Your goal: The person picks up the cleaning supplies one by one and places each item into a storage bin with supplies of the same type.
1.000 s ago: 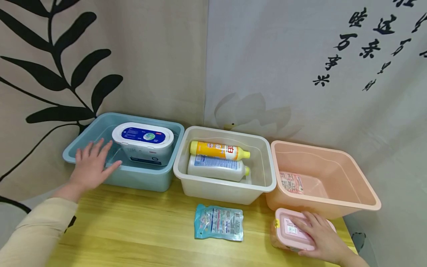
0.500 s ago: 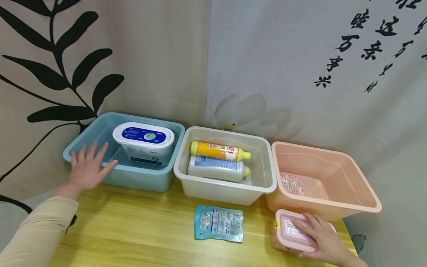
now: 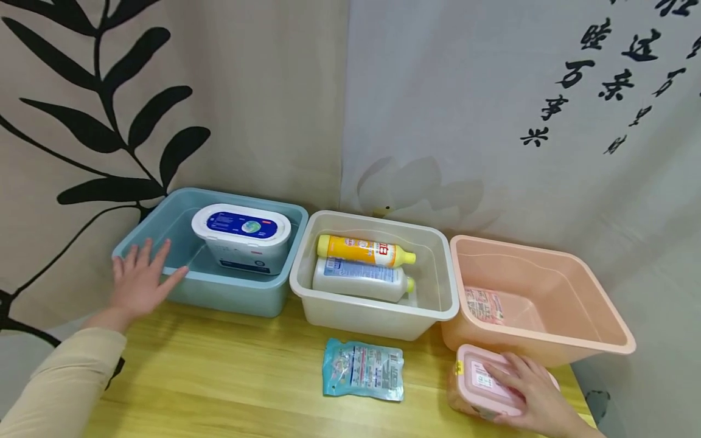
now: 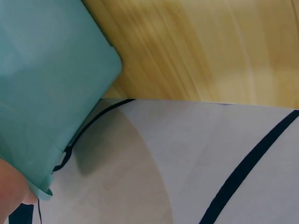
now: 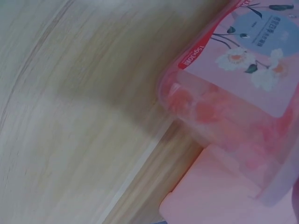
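Observation:
In the head view my left hand lies with spread fingers over the front left rim of the blue bin. A white tub with a blue label stands inside that bin, apart from the hand. At the right my right hand grips a pink-lidded tub of laundry pods, fingers over the lid and thumb at its near edge. The right wrist view shows the pod tub's flowered label and pinkish pods through its clear wall. Only part of the left hand shows in the left wrist view.
A white bin holds a yellow bottle and a white bottle. Right of it stands a peach bin with a pink packet inside. A blue pouch lies on the wooden table. Curtains hang behind.
The left hand has slid slightly left along the blue bin's rim, away from the white tub. The right hand stays on the pod tub. The whole head view has shifted slightly.

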Motion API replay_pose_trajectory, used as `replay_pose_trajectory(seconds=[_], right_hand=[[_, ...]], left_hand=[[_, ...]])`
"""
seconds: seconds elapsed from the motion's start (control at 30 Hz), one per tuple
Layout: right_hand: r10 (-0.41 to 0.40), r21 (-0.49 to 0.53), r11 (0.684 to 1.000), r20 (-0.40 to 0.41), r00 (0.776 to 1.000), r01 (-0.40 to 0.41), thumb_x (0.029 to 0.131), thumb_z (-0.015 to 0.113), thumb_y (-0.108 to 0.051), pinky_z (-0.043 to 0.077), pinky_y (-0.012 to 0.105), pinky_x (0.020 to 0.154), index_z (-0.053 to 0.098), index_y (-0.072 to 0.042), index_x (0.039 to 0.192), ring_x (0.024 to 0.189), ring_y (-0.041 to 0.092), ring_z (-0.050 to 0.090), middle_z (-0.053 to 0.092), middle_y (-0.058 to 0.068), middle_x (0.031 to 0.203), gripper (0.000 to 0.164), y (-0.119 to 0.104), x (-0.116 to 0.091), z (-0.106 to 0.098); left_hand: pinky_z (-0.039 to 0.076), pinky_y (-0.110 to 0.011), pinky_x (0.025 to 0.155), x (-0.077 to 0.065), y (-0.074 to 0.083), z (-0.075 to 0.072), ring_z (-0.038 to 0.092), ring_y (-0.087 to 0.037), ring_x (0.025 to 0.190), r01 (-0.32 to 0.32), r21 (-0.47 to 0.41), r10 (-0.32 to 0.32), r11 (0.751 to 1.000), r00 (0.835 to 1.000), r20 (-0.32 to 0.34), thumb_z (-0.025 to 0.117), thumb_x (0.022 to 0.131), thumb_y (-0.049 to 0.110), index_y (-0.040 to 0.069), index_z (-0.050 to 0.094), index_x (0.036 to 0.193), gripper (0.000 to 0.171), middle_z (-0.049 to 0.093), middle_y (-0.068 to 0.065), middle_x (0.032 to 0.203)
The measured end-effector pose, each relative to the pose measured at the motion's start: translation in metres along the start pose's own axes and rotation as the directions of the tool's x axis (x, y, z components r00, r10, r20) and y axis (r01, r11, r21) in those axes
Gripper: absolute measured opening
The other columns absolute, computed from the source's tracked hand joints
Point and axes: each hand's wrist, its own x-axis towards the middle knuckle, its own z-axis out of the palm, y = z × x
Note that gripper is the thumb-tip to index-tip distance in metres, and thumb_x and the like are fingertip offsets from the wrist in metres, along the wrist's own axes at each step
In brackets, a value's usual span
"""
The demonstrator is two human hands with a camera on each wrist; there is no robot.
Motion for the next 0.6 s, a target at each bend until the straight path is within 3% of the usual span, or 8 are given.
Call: replay_pose_trajectory(seconds=[0.2,0.6], right_hand=[[0.038,0.03,0.999,0.036,0.999,-0.039,0.053,0.078,-0.065,0.031,0.05,0.085,0.057,-0.034,0.127,0.11,0.032,0.042,0.05,0.015,0.127,0.083,-0.006,-0.003,-0.003],[-0.026,-0.079,0.997,-0.036,0.999,0.023,0.048,0.077,-0.069,0.029,0.038,0.084,0.062,-0.031,0.121,0.103,0.026,0.045,0.054,0.011,0.119,0.083,-0.021,-0.002,-0.02]], left_hand=[[-0.013,-0.07,0.104,0.0,0.002,0.001,0.0,-0.059,0.134,0.002,-0.013,-0.002,1.0,1.0,-0.005,0.033,0.095,0.055,0.006,0.008,0.15,0.078,0.006,-0.037,0.149],[-0.011,-0.07,0.105,0.0,-0.001,0.0,0.002,-0.06,0.133,-0.012,-0.064,0.009,0.998,0.999,-0.032,0.035,0.096,0.053,-0.001,0.007,0.149,0.08,0.01,-0.04,0.146]])
